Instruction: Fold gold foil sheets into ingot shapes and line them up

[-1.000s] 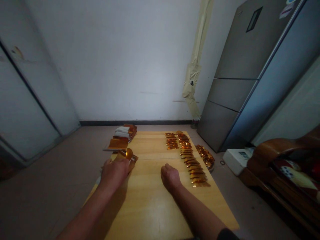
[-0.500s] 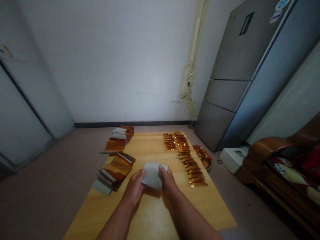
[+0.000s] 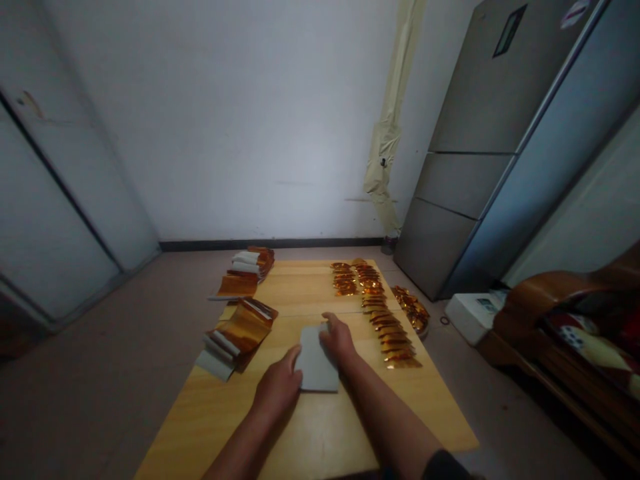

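Note:
A grey-white rectangle of paper [image 3: 317, 367] rests on or just above the wooden table [image 3: 295, 440]; whether it is one sheet or a thin stack I cannot tell. My left hand [image 3: 280, 383] grips its left edge, thumb on top. At its upper right edge, my right hand [image 3: 340, 341] pinches the paper, with the index finger reaching past the far corner. To the left lie fanned gold-and-grey papers [image 3: 245, 330], and more papers [image 3: 245, 273] sit farther back. On the right runs a row of folded gold foil pieces [image 3: 390, 330], beside a shorter row [image 3: 344, 279].
Beyond the table's right edge, a container on the floor holds shiny gold pieces [image 3: 411, 310]. A white box [image 3: 473, 317] and a wooden seat [image 3: 530, 320] stand to the right. The refrigerator [image 3: 463, 153] and the wall [image 3: 240, 133] are behind.
The paper has turned and been lowered so that its long side points away from me. My right hand has shifted to its far right edge, and the view has moved slightly.

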A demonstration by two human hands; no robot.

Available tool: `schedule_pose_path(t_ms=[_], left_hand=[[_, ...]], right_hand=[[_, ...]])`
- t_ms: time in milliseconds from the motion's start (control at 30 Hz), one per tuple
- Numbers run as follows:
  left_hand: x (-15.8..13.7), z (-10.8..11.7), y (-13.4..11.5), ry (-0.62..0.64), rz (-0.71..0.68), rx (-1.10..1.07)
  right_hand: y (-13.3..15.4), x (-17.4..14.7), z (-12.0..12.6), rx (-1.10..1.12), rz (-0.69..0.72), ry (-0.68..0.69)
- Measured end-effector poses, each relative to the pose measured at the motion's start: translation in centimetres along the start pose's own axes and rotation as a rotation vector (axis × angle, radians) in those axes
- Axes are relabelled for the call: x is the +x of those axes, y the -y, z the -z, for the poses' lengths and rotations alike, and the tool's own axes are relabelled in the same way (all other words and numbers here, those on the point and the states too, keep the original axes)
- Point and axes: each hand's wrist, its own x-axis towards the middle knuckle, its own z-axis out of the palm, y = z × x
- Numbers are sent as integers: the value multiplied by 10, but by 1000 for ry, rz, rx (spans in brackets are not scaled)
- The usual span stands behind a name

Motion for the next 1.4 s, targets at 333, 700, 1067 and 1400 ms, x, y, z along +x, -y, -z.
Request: schedule_pose_path(t_ms=[333,700,1067,1400], left_hand=[[15,4,-11,-164,-451,421],[29,-17,15,-163,-504,324],[42,-15,31,-135,-503,183],[41,-3,29,-61,-452,78]], right_hand=[[14,-19,-9,-693,243,47],[-11,-68,38,-292,581,243],[-26,-77,35,-307,635,133],[8,-63,34,26,177,142]])
